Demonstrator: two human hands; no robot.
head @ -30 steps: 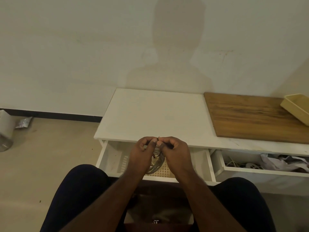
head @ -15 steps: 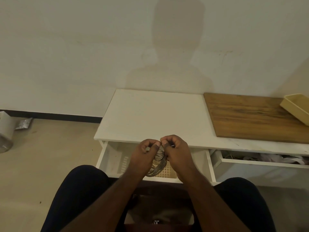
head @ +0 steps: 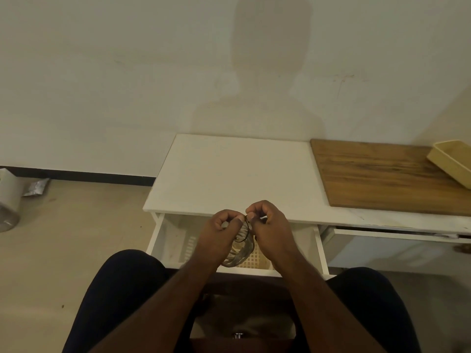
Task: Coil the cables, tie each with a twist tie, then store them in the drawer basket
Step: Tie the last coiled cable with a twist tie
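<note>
- At the bottom of the frame the person's two dark-trousered knees frame a dim gap, with both bare forearms reaching up the middle of the picture.
- The left hand (head: pixel 221 231) has its fingers curled in, thumb and forefinger pinching at the top of the pale grey coiled cable (head: pixel 240 247); the right hand (head: pixel 269 225) is curled the same way, its fingertips pinching the thin dark twist tie (head: pixel 246 226) where it crosses the coil.
- A second ago the two hands sat lower and pressed knuckle to knuckle; since then they have lifted slightly and the fingertips have parted a little, so the tie shows as a dark loop round the coil. I judge the twisting is close to finished and the tie nearly snug.
- The coil hangs between the hands, directly above the open white drawer (head: pixel 163 240), over the cream lattice plastic basket (head: pixel 251 261) inside it; it is not yet stored.
- The second white drawer (head: pixel 397 235), at centre right, stood wider open a second ago and showed clutter; now it is almost closed and its contents are hidden.
- Beyond the hands lies the flat white tabletop (head: pixel 229 174).
- On the right, a brown wooden board (head: pixel 377 179) rests on that surface, with a pale yellow rectangular tray (head: pixel 451 164) on its far corner at the frame's right edge.
- At far left, on the beige floor, stand a white cylindrical container (head: pixel 9 197) and a crumpled silver packet (head: pixel 37 187).
- Behind everything, a plain cream wall carries the person's shadow at upper centre.
</note>
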